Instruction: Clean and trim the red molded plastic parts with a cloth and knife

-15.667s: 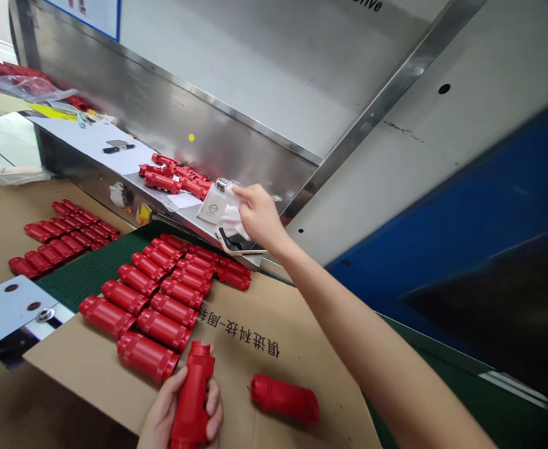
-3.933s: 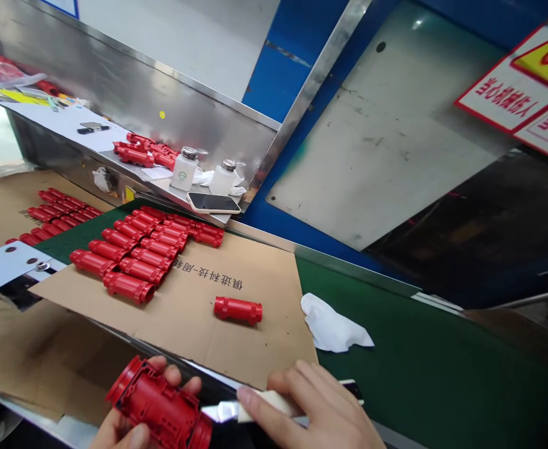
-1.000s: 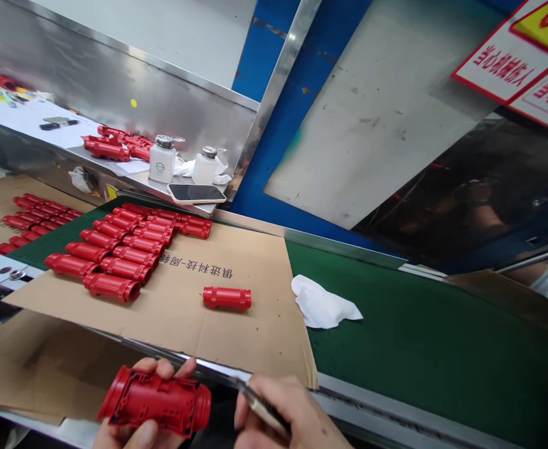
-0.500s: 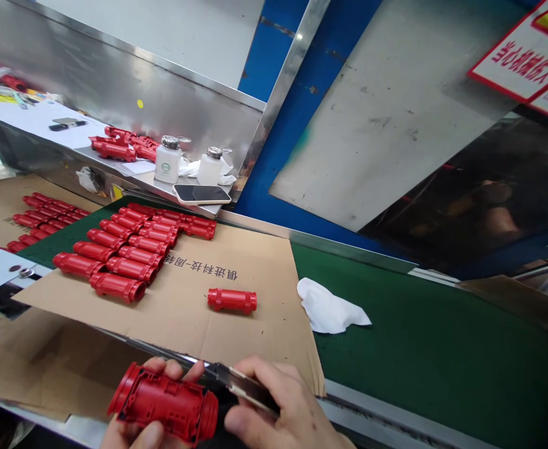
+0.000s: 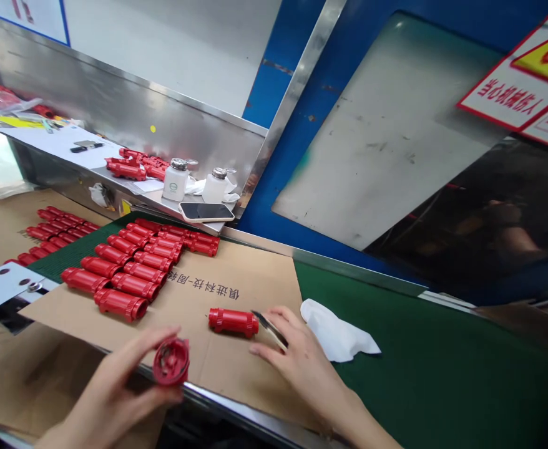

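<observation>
left hand (image 5: 115, 386) pinches a stiff, light red part (image 5: 171, 362) by its rim; right hand (image 5: 297, 362) pinches a blade (image 5: 269, 328) near the cardboard's (image 5: 236, 368) edge.

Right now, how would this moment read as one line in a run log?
left hand: holds red tube end-on | right hand: holds blade beside loose red tube on cardboard | white cloth on green belt

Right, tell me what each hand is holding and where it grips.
Left hand holds a red housing by its sides, open end toward the camera. Right hand holds a blade near its back end.
</observation>
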The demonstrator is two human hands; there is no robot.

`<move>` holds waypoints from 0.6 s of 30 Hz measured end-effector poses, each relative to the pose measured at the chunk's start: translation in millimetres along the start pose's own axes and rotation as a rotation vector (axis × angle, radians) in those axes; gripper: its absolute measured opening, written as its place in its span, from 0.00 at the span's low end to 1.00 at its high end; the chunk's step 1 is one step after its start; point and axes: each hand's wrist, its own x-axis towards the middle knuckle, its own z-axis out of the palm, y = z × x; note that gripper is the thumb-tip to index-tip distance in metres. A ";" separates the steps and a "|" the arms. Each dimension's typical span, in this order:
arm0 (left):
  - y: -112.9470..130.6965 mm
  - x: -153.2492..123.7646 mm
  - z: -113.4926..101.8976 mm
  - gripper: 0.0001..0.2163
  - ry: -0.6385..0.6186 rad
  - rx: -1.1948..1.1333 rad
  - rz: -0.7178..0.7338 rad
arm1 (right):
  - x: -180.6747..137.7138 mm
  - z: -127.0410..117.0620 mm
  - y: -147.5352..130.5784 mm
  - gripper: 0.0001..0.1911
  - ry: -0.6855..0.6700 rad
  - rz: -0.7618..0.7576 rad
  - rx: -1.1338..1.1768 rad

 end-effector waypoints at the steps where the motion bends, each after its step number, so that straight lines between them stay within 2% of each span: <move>1: -3.1 18.0 -3.9 0.20 -0.029 0.090 0.163 | 8.3 1.3 4.3 0.17 -0.022 0.017 0.022; 3: -9.5 57.3 -5.8 0.20 -0.125 0.167 0.256 | 21.9 6.9 12.6 0.23 -0.078 0.042 0.078; 6: -21.1 112.3 7.4 0.15 -0.326 0.348 0.291 | 32.6 17.5 23.2 0.12 -0.111 0.049 0.108; 9: -37.5 150.5 31.4 0.11 -0.489 0.564 0.327 | 30.8 19.0 28.2 0.05 -0.086 0.078 0.117; 13: -63.2 178.1 57.2 0.06 -0.552 0.763 0.355 | 13.0 2.9 23.9 0.08 -0.042 0.118 0.126; 16: -75.9 188.0 63.8 0.04 -0.553 0.794 0.360 | -3.5 -12.3 15.8 0.11 -0.021 0.126 0.159; 18: -74.7 185.0 63.2 0.06 -0.522 0.772 0.360 | -13.3 -20.2 10.0 0.11 -0.026 0.135 0.209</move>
